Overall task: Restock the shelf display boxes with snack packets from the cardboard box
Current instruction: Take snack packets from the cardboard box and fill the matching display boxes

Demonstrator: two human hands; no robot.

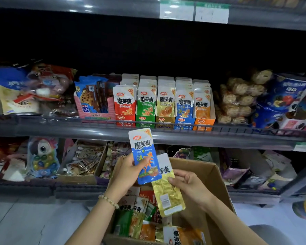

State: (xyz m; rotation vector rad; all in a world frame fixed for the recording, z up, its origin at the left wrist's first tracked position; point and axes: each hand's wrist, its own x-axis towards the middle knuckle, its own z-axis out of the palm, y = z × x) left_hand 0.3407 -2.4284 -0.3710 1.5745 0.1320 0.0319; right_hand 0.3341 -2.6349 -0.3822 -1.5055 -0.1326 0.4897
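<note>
Left hand (129,171): fingers pinch a blue packet (143,152), upright over the cardboard box (214,175) at 6 o'clock. Right hand (189,184): fingers pinch a gold packet (168,197), partly behind the blue one. Display boxes (164,121) stand on the shelf (60,133) at 12 o'clock.

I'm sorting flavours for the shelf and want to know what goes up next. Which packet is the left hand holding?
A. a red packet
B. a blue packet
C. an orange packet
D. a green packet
B: the left hand grips a blue packet raised toward the shelf, while the right hand pinches a gold packet.
</note>
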